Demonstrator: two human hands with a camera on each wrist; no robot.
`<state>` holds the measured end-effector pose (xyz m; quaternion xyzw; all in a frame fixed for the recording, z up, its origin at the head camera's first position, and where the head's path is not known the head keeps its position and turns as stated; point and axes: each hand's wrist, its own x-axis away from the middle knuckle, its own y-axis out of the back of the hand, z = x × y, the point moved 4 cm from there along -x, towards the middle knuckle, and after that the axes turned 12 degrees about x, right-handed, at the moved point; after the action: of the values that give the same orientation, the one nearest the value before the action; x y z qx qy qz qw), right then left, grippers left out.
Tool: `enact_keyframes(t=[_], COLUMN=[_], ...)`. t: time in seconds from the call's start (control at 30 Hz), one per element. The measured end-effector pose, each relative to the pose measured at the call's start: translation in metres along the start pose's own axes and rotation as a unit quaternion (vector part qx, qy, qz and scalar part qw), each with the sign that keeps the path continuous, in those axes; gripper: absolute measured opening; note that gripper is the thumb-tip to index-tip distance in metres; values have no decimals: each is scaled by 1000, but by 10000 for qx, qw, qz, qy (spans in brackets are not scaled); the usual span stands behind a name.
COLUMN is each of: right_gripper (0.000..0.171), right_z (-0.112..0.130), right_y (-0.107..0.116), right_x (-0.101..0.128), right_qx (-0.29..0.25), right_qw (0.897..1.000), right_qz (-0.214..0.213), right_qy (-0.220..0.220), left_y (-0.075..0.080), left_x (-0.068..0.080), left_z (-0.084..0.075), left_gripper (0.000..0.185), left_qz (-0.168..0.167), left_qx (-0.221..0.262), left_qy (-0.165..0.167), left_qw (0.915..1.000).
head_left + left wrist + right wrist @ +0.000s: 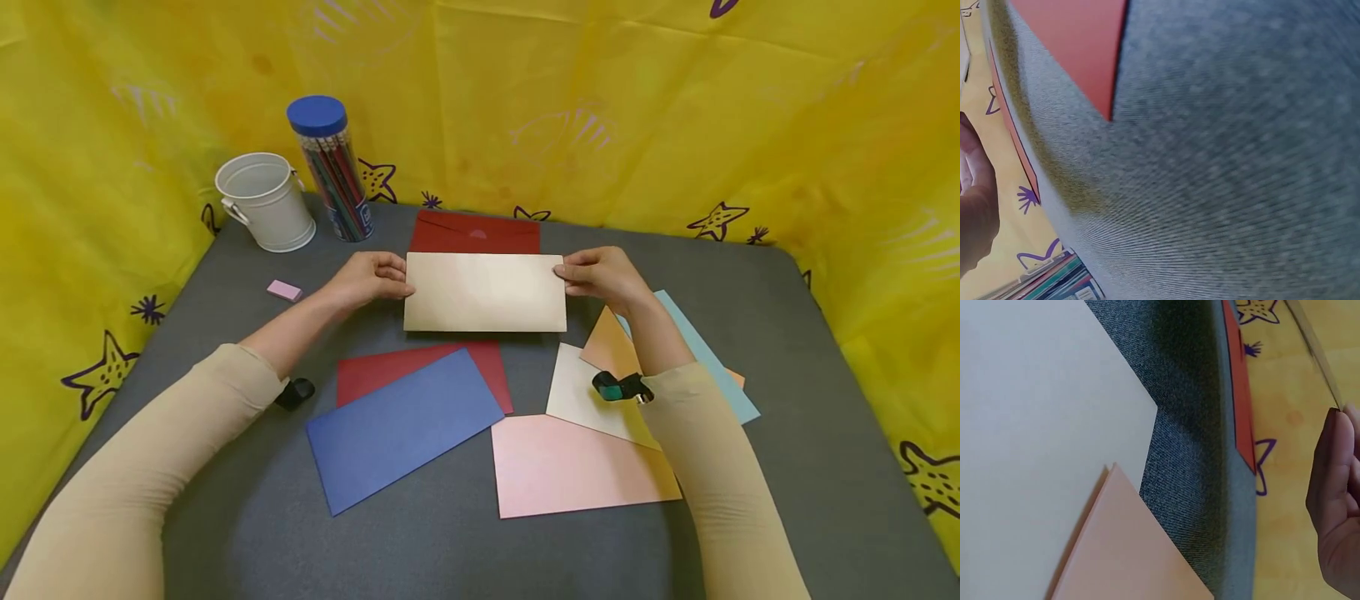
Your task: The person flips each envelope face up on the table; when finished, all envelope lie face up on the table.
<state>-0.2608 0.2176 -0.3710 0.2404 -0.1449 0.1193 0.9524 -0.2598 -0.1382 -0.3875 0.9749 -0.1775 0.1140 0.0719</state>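
Note:
A cream envelope (485,292) is held up above the table, its long side level. At its left end my left hand (372,277) pinches the short edge. My right hand (603,275) grips the opposite short edge between thumb and fingers. In the right wrist view the envelope (1317,356) appears nearly edge-on at the fingertips of the right hand (1338,506). Only part of the left hand (975,200) enters the left wrist view. Behind the cream envelope lies a red envelope (480,233), its lower part hidden.
Nearer me, a blue envelope (405,429) overlaps a red one (375,377). Pink (577,471), white (570,387), orange (606,342) and light blue envelopes (701,350) overlap at right. A white bucket (273,217), pencil tube (337,179) and pink eraser (284,291) are at left.

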Motion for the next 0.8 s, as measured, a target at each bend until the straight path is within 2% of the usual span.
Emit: enact_keyframes(t=[0.13, 0.27, 0.37, 0.47, 0.67, 0.8], right_gripper=[25, 6, 4, 2, 9, 19], right_z=[-2, -1, 1, 3, 3, 3], right_y=[4, 6, 6, 6, 5, 4], right_x=[1, 3, 5, 6, 5, 4], right_qx=[-356, -946, -1484, -1873, -2085, -2102], right_qw=[9992, 9948, 9871, 9790, 9720, 9706], right_qz=[-162, -310, -339, -275, -294, -306], right_qy=[1, 205, 490, 752, 1044, 1133], left_y=[2, 5, 7, 8, 11, 12], left_x=[-1, -2, -2, -3, -2, -1], left_z=[-7, -16, -21, -22, -20, -18], left_gripper=[34, 30, 29, 25, 21, 19], left_qz=[-188, -659, -1051, -1290, -1347, -1216], left_qx=[-99, -459, -522, -271, 325, 529], left_qy=[-259, -522, -642, -734, -953, -1096], left_qw=[9994, 9954, 9910, 9886, 9858, 9851])
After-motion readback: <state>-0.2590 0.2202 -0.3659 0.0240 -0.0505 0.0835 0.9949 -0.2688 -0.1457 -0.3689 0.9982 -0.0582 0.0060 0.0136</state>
